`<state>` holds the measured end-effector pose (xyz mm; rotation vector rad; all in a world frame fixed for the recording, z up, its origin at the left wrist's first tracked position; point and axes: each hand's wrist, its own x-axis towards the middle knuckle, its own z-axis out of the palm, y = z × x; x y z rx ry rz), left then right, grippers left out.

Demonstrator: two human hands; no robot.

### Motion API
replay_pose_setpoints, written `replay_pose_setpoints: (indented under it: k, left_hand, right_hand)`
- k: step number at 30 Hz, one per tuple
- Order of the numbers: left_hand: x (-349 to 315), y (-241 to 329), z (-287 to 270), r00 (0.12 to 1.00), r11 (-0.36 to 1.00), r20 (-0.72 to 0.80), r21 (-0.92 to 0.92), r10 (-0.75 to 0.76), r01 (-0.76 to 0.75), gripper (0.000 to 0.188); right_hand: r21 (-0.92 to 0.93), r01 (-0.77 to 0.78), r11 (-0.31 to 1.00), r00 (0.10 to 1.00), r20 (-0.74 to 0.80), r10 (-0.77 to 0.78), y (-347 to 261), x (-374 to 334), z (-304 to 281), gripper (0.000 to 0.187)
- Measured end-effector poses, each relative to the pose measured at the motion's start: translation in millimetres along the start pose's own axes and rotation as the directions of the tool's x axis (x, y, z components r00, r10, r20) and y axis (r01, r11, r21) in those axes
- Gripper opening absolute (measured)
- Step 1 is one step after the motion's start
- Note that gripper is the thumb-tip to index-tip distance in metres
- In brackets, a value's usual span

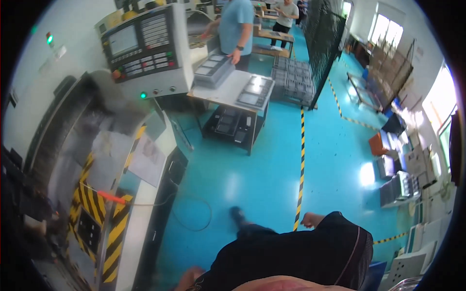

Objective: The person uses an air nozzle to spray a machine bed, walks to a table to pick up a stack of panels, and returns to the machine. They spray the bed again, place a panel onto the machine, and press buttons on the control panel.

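Observation:
My right hand [308, 220] hangs beside my body above the blue floor. Its fingers look curled in, and nothing shows in them. Low in the view, a blurred part of my left arm or hand [190, 278] shows beside my dark shirt; its fingers cannot be made out. A shoe [237, 216] is out ahead of my body on the floor. Nearest to my left side is a machine ledge with yellow-black stripes [115, 240]. An orange-red handled tool [111, 197] lies there, with a thin hose looping from it toward the floor.
A machine control panel [141, 43] stands at upper left. Ahead is a small table [223, 92] with grey framed trays [255, 90]; a person in a blue shirt [236, 24] stands behind it. Stacked grey parts [293, 80] sit by a dark mesh screen [327, 39]. Bins [379, 144] line the right wall.

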<state>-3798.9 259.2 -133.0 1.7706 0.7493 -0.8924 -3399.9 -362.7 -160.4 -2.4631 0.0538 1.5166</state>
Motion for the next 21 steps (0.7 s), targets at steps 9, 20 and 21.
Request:
replay_pose_setpoints:
  k: [9, 20, 21]
  left_hand:
    - [36.0, 214.9, 63.1, 0.969, 0.851, -0.149, -0.517, -0.197, 0.094, 0.039]
    - [237.1, 662.9, 234.0, 0.956, 0.904, 0.288, -0.391, -0.056, 0.171, 0.051]
    - [266.3, 690.6, 239.3, 0.984, 0.947, 0.169, -0.321, 0.05, 0.007, 0.058]
  right_hand:
    - [0.275, 0.487, 0.829, 0.857, 0.036, -0.515, -21.9, 63.7, -33.6, 0.045]
    - [0.84, 0.072, 0.538, 0.972, -0.18, 0.15, 349.3, 15.8, -194.8, 0.046]
    - [0.83, 0.032, 0.557, 0.972, -0.155, 0.175, 375.1, 14.2, -202.4, 0.05]
